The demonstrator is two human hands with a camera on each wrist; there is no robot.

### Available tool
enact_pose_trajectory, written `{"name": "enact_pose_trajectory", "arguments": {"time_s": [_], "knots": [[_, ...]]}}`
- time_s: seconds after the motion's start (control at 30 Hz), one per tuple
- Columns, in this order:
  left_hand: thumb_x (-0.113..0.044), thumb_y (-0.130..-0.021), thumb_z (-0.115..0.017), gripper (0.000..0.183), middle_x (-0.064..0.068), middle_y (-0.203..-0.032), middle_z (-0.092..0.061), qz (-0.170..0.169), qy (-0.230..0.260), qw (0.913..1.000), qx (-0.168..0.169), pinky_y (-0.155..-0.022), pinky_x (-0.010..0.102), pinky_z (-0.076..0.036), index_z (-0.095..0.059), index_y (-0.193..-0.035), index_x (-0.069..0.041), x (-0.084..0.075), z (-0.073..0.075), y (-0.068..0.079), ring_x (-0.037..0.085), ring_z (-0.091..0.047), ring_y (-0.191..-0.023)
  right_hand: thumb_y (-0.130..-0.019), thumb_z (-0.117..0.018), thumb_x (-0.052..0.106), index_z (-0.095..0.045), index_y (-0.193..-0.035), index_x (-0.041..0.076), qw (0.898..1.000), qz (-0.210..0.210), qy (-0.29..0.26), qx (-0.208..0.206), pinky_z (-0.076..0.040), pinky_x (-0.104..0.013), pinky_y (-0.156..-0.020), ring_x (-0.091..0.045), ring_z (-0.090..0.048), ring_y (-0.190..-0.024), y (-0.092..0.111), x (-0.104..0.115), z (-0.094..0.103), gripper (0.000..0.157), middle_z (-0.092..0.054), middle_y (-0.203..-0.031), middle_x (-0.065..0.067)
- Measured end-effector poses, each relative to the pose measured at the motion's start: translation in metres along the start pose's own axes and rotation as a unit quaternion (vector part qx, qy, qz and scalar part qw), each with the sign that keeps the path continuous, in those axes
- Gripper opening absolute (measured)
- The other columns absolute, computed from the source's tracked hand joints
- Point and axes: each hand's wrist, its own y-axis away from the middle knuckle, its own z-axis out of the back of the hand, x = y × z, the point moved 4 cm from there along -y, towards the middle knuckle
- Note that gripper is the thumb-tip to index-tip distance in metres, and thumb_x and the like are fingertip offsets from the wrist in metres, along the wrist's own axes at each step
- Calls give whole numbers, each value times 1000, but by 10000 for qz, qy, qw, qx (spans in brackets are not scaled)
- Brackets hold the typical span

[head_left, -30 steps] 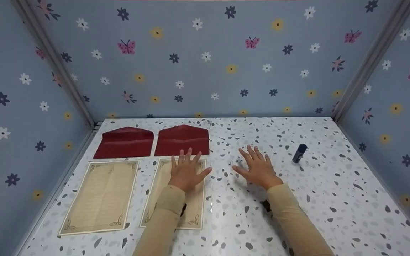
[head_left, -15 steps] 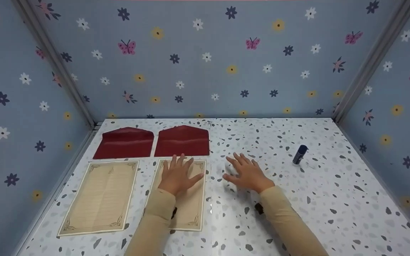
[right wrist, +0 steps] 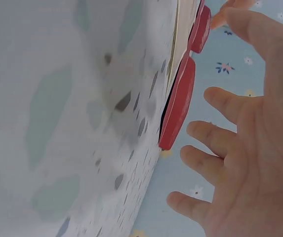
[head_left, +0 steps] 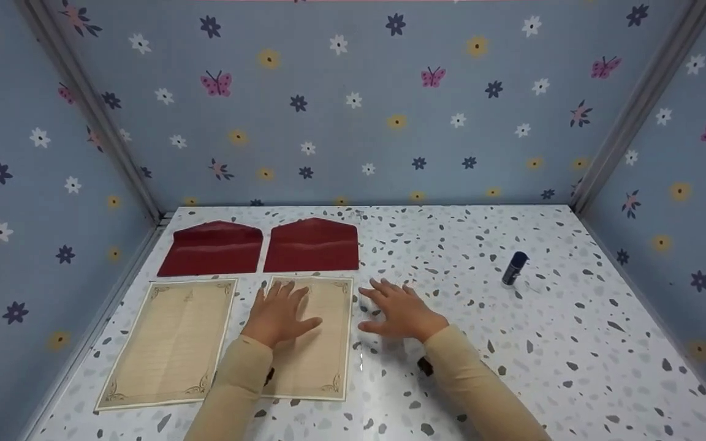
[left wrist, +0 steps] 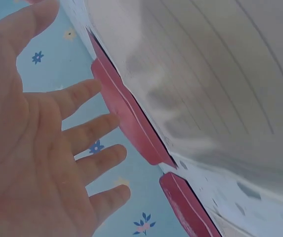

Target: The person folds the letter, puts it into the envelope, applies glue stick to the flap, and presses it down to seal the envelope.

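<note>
My left hand [head_left: 276, 317], fingers spread and palm down, hovers over the right-hand sheet of cream bordered paper [head_left: 325, 367]. The left wrist view shows its palm and fingers apart from the lined sheet [left wrist: 230, 64], holding nothing. Just right of that sheet my right hand [head_left: 399, 312] hangs over the speckled table, fingers spread and bare. A second cream sheet [head_left: 169, 343] lies to the left. Behind the sheets, side by side, lie two dark red envelopes, the left envelope [head_left: 212, 251] and the right envelope [head_left: 313, 248], their flaps raised toward the back.
A dark blue glue stick [head_left: 514, 268] stands upright on the right side of the white speckled table [head_left: 573, 343]. Flowered blue panels [head_left: 353, 135] wall the table at the back and both sides. Black wrist straps [head_left: 425, 366] show under the sleeves.
Both hands have moved left and toward the front edge, fingers still spread. The left hand has shifted further over the right-hand sheet. Papers, envelopes and glue stick stay in place.
</note>
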Motion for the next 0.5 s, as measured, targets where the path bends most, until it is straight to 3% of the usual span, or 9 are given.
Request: {"name": "enact_pose_trajectory", "arguments": {"time_s": [0.27, 0.5], "knots": [[-45, -91, -70, 70, 21, -150, -44, -52, 245, 9997, 50, -114, 65, -18, -49, -147, -7, 18, 1, 16, 42, -34, -141, -92, -64, 58, -36, -156, 25, 9992, 263, -195, 209, -28, -56, -114, -32, -30, -146, -3, 19, -6, 77, -28, -163, -7], [-33, -86, -79, 61, 17, -134, -59, -243, 217, 9994, -149, -105, 59, -37, -59, -137, -5, 28, -1, 31, 41, -54, -123, -92, -69, 49, -43, -153, 20, 9978, 496, -68, 428, -36, -46, -112, -32, -38, -141, -2, 36, -15, 72, -31, -161, -7]]}}
